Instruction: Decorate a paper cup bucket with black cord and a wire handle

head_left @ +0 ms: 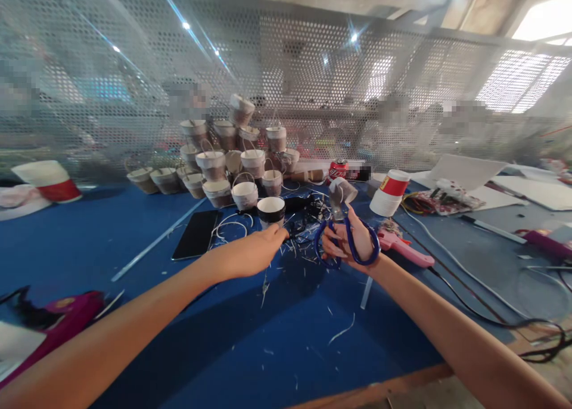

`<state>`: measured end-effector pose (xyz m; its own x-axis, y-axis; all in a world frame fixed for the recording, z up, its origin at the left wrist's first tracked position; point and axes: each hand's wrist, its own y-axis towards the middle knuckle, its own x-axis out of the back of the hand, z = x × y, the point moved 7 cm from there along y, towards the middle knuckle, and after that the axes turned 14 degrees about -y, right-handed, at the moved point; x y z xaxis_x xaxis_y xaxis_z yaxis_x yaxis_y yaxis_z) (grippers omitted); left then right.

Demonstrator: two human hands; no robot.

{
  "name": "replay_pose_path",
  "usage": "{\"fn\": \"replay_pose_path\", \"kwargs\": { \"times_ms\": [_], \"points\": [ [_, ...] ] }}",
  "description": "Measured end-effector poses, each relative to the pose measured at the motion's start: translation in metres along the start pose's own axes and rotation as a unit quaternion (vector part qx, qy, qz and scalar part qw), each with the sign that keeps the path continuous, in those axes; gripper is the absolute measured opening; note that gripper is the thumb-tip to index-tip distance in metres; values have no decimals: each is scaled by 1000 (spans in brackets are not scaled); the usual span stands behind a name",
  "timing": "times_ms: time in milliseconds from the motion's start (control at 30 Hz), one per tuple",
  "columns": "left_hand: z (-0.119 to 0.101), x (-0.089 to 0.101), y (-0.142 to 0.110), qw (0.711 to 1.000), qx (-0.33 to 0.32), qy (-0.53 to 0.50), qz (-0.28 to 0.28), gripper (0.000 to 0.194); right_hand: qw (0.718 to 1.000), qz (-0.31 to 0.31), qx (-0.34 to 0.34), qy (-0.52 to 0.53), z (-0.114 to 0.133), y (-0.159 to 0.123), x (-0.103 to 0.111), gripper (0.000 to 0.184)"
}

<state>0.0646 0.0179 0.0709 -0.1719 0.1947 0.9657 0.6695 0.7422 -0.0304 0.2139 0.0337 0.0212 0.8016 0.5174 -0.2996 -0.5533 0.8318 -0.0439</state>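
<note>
My right hand (346, 242) is closed around the blue handles of a pair of scissors (372, 248). A pale, see-through piece (342, 191) shows just above that hand; I cannot tell how it is held. My left hand (257, 251) is closed in a pinch at the table's middle. Dark material (292, 230) lies at its fingertips, and what it grips is hidden. Right behind it stands a small white cup with a black band (270, 209), its lower part covered by the hand. Black and white scraps (317, 209) are strewn between the hands.
Several small pale buckets (218, 191) are stacked at the back. A black phone (195, 235) lies left. To the right are a pink glue gun (404, 248), a red-and-white cup stack (389, 193) and cords. A red can (338, 170) stands near the perforated screen (313, 69).
</note>
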Motion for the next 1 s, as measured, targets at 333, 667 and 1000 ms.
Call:
{"fn": "replay_pose_path", "kwargs": {
  "times_ms": [333,667,1000],
  "points": [
    [28,47,2,963,117,-197,-142,35,995,-50,47,-72,1,6,7,67],
    [28,73,-7,930,63,-229,-280,22,995,21,62,-77,-5,2,-23,61],
    [33,88,-18,874,54,-279,-394,22,993,2,68,-95,-14,3,-30,63]
  ]
}}
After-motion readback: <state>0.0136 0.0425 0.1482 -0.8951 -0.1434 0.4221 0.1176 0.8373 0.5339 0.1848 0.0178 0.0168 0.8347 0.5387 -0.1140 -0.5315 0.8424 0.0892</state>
